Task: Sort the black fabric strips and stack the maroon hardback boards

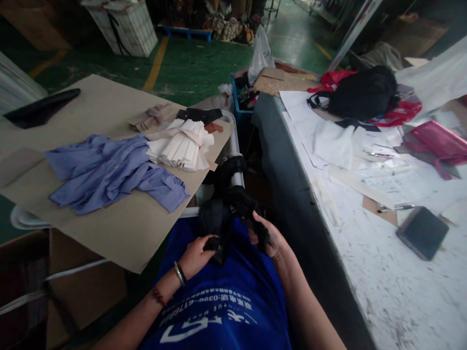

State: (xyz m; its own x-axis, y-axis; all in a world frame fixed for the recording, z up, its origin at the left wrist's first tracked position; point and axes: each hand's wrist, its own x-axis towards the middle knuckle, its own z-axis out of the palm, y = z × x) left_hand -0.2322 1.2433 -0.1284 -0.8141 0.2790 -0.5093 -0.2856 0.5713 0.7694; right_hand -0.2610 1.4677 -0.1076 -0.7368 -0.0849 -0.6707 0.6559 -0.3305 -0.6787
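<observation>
2 grips: left hand (197, 253) and right hand (270, 236), each pinching black material (214, 216), set apart from each other.
Black material: caught in both grips, bunched between, hanging before blue apron (251, 279), reaching white tub rim (234, 141) ahead.
Held part: gathered up at 2 spots; handling seemingly under way, not recognisably finished.
Trailing part: ahead of the grip, apparently left to handle; too dark to tell how much.
Brown board (134, 238): left of the grip, bearing violet cloth (109, 170) and cream strips (180, 146), untouched.
White table (368, 277): right of the grip, likewise untouched.

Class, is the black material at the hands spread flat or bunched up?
Bunched up: the black material shows rumpled clumps, gripped by left hand and right hand.
</observation>
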